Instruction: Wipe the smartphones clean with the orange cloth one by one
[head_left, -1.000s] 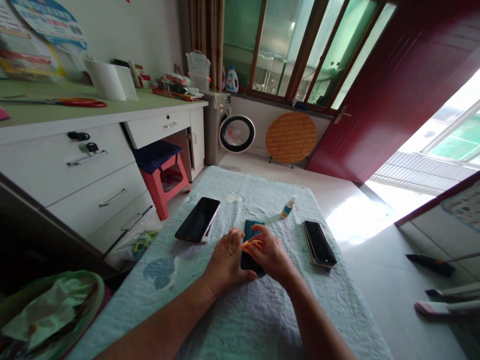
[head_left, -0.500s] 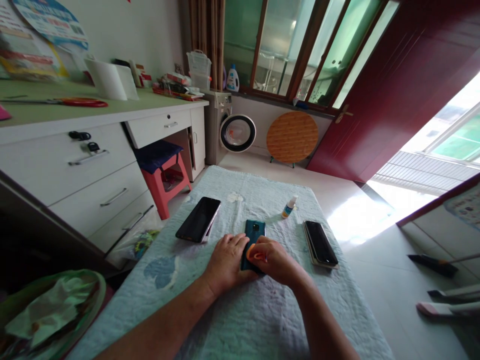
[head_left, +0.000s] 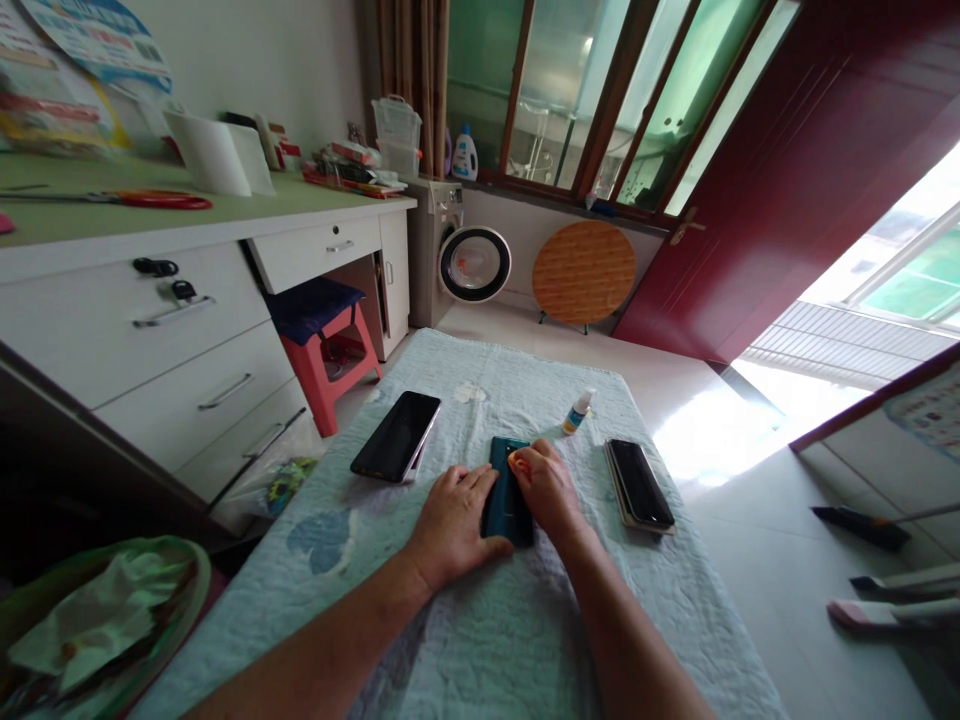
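A dark teal smartphone lies back side up on the cloth-covered table in front of me. My left hand steadies it, fingers along its left edge and thumb at its lower end. In my right hand is a small folded orange cloth, pinched and pressed on the phone's back beside the camera; the fingers hide most of it. A small spray bottle with a white top stands beyond my right hand. To the left rests a black-screened phone, and to the right another phone; each sits on something flat.
A pale blue quilted cloth covers the table. Drawers and a pink stool stand to the left, near a lined waste basket. Behind are an open washing machine and a round wooden tabletop.
My right hand has slid the orange cloth up the phone's back, from its middle to the camera end. My left hand stays in place on the phone.
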